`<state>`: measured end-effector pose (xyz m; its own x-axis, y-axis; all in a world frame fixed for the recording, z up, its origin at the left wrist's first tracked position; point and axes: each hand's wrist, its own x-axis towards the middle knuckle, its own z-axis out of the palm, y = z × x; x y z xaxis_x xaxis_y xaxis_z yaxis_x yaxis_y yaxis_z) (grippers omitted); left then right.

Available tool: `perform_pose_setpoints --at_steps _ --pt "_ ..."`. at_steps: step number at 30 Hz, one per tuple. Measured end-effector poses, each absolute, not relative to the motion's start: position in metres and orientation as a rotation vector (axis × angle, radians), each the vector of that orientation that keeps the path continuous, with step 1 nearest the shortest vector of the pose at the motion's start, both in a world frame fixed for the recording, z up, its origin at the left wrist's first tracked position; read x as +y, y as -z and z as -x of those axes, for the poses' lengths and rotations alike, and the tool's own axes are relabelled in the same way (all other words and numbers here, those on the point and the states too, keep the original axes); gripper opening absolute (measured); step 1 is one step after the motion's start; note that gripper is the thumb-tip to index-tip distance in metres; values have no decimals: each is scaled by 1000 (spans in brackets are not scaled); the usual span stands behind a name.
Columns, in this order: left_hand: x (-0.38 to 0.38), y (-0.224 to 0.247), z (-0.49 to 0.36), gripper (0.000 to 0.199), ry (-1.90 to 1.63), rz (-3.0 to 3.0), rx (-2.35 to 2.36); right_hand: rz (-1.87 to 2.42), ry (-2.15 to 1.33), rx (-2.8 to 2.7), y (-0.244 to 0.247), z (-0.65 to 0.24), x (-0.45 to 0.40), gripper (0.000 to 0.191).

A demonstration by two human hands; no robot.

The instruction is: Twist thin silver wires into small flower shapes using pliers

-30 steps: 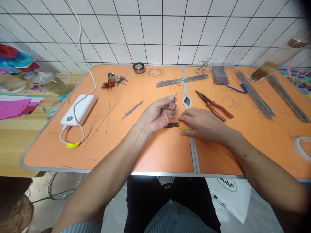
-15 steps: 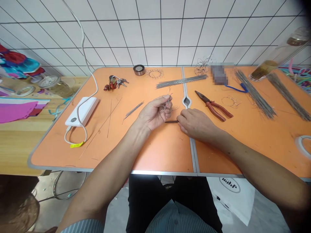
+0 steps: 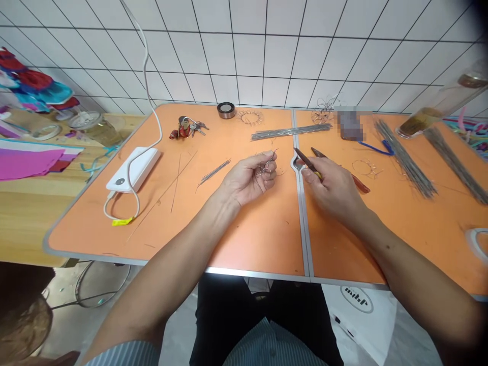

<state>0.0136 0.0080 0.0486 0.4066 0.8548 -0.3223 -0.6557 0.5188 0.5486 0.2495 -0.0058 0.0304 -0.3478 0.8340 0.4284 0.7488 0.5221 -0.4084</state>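
Note:
My left hand (image 3: 251,178) is closed, pinching a small tangle of bent thin wire (image 3: 266,166) between thumb and fingers above the orange table. To its right, my right hand (image 3: 333,188) grips a slim dark pointed tool (image 3: 306,160) with a yellowish part near the fingers. Its point faces up and left, over the table's centre seam; its exact kind is hidden by the hand. Behind the right hand lie red-handled pliers (image 3: 360,184), partly covered, with one dark tip showing. A short bundle of wires (image 3: 215,171) rests left of my left hand.
Straight wire bundles lie at the back (image 3: 292,132) and right (image 3: 406,160). Wire rings (image 3: 250,118), tape (image 3: 226,110), keys (image 3: 188,127) and a white power bank (image 3: 133,169) with a cable sit on the table (image 3: 259,239). A glass bottle (image 3: 419,122) stands back right.
My right hand has lifted the dark tool off the table, turned it point-up and moved it right, partly over the red-handled pliers. My left hand still holds the wire. The view has shifted slightly.

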Motion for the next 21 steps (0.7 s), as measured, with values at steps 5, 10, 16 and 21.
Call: perform_pose_setpoints --at_steps 5,10,16,21 --pt "5 -49 -16 31 -897 -390 625 1217 112 -2240 -21 -252 -2 36" --pt "4 -49 -18 33 -852 -392 626 1219 382 -2274 -21 -256 1 35" --pt "3 -50 -18 31 -790 -406 633 1171 542 -2269 -21 -258 4 29" --pt "2 -49 -18 33 -767 -433 611 1112 639 -2233 -18 -260 7 24"
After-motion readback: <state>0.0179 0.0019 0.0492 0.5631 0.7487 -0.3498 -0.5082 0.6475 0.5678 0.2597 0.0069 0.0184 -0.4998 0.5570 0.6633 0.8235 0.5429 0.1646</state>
